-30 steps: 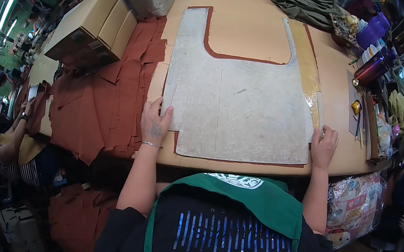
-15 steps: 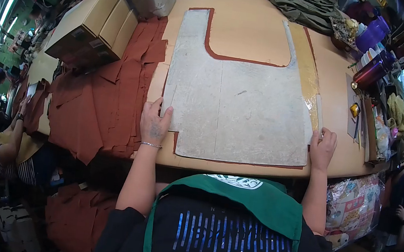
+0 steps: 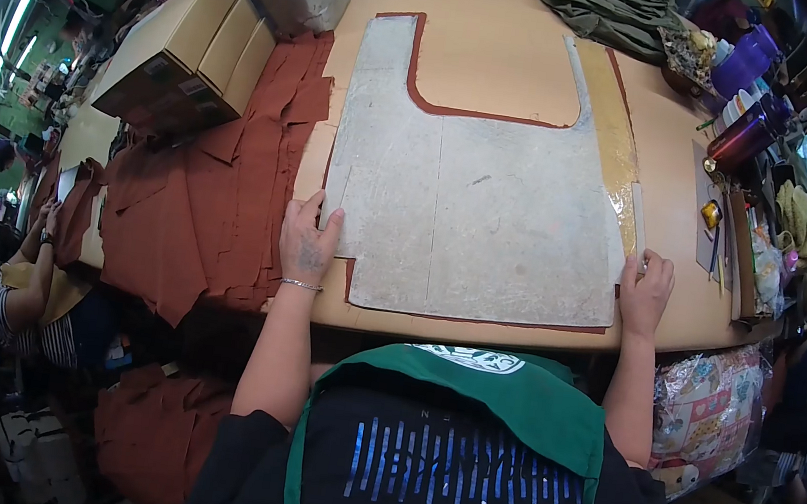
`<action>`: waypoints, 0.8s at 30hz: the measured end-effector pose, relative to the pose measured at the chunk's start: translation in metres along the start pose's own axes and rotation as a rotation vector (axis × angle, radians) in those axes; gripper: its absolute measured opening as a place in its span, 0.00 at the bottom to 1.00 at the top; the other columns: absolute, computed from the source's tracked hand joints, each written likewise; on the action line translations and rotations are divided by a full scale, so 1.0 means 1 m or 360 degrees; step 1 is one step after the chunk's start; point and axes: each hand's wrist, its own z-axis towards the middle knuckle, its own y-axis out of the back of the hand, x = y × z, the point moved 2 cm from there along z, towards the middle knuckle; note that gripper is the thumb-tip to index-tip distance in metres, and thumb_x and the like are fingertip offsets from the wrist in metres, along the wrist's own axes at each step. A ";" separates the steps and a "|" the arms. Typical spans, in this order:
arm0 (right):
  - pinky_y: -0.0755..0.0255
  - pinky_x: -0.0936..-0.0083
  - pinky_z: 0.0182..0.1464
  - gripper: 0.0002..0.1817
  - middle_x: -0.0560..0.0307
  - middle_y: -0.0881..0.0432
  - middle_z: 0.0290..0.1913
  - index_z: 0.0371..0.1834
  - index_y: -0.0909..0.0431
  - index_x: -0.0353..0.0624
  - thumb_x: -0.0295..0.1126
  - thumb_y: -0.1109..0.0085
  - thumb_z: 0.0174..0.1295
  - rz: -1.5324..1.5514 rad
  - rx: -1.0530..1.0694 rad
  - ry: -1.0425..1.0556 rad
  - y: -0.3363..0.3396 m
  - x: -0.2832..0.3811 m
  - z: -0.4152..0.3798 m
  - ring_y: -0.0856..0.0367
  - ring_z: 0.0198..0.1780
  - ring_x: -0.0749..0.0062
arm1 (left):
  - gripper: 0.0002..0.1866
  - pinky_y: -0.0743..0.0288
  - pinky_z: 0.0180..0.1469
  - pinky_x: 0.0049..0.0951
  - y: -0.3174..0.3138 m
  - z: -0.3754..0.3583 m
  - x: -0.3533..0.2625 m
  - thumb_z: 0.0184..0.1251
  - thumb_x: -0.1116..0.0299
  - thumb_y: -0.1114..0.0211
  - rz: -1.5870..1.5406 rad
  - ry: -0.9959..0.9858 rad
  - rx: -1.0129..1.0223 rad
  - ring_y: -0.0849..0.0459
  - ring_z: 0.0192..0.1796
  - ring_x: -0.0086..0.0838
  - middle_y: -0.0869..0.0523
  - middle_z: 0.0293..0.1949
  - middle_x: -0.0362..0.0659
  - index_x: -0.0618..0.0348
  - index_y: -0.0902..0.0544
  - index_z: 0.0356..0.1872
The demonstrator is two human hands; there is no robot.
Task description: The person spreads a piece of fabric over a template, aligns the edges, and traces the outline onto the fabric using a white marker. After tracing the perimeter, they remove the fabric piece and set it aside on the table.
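Head view shows a grey panel [image 3: 489,212] (scuffed, notched)

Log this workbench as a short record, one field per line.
Left hand: at the board's left edge
Right hand: at the board's right edge
Board: grey, flat, cutout at far side
Under board: rust cloth, edges showing
Left side: cloth pile, carton
Far right: green cloth
Surface: tan table
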 end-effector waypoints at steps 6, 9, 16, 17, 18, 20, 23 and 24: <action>0.37 0.61 0.46 0.15 0.45 0.29 0.37 0.40 0.28 0.34 0.34 0.46 0.56 0.0012 0.0004 -0.0036 0.001 0.002 -0.003 0.32 0.42 0.51 | 0.21 0.30 0.40 0.35 0.000 0.000 -0.001 0.54 0.60 0.37 -0.0024 0.0008 -0.0020 0.25 0.37 0.39 0.27 0.34 0.47 0.61 0.23 0.47; 0.37 0.61 0.46 0.15 0.45 0.30 0.37 0.40 0.28 0.33 0.34 0.46 0.56 0.0042 -0.0016 -0.0008 0.002 0.001 -0.001 0.32 0.42 0.51 | 0.21 0.30 0.41 0.36 0.000 0.000 -0.002 0.53 0.61 0.37 0.0014 0.0037 -0.0019 0.25 0.37 0.39 0.26 0.34 0.47 0.60 0.23 0.47; 0.37 0.61 0.46 0.15 0.45 0.30 0.36 0.40 0.28 0.32 0.34 0.46 0.56 0.0057 -0.0022 0.0033 0.002 0.000 -0.003 0.33 0.41 0.51 | 0.21 0.32 0.44 0.34 0.002 -0.004 -0.002 0.52 0.64 0.36 -0.0037 0.0016 -0.0193 0.26 0.39 0.38 0.26 0.33 0.46 0.62 0.23 0.47; 0.37 0.61 0.46 0.15 0.45 0.30 0.36 0.40 0.28 0.32 0.35 0.46 0.56 0.0053 -0.0019 0.0040 0.001 -0.001 -0.003 0.33 0.41 0.51 | 0.21 0.32 0.44 0.34 0.003 -0.005 0.000 0.51 0.64 0.35 -0.0075 0.0053 -0.0196 0.26 0.39 0.37 0.26 0.33 0.46 0.63 0.23 0.47; 0.37 0.61 0.46 0.15 0.45 0.30 0.36 0.40 0.28 0.33 0.35 0.46 0.56 0.0050 -0.0017 0.0047 0.000 -0.002 -0.003 0.33 0.41 0.51 | 0.22 0.32 0.44 0.33 0.004 -0.007 0.001 0.51 0.64 0.35 -0.0113 0.0087 -0.0198 0.26 0.39 0.37 0.26 0.34 0.46 0.63 0.23 0.47; 0.37 0.61 0.46 0.15 0.45 0.30 0.37 0.40 0.28 0.33 0.35 0.46 0.56 0.0046 -0.0022 0.0053 0.000 -0.002 -0.002 0.33 0.41 0.51 | 0.22 0.32 0.44 0.33 0.005 -0.015 0.010 0.50 0.64 0.34 -0.0169 -0.0028 -0.0198 0.27 0.40 0.37 0.26 0.34 0.47 0.63 0.23 0.47; 0.37 0.61 0.46 0.15 0.45 0.30 0.37 0.40 0.27 0.33 0.35 0.46 0.56 0.0037 -0.0029 0.0050 0.001 -0.002 -0.004 0.33 0.41 0.52 | 0.24 0.32 0.45 0.32 0.019 -0.032 0.005 0.48 0.64 0.33 0.0049 -0.0213 -0.0137 0.27 0.39 0.37 0.26 0.35 0.47 0.63 0.23 0.47; 0.37 0.61 0.46 0.15 0.45 0.30 0.37 0.40 0.27 0.33 0.35 0.46 0.56 0.0038 -0.0029 0.0051 0.001 -0.003 -0.004 0.33 0.41 0.52 | 0.24 0.32 0.45 0.32 0.024 -0.035 0.003 0.48 0.63 0.32 0.0173 -0.0270 -0.0114 0.27 0.39 0.37 0.26 0.35 0.47 0.63 0.23 0.47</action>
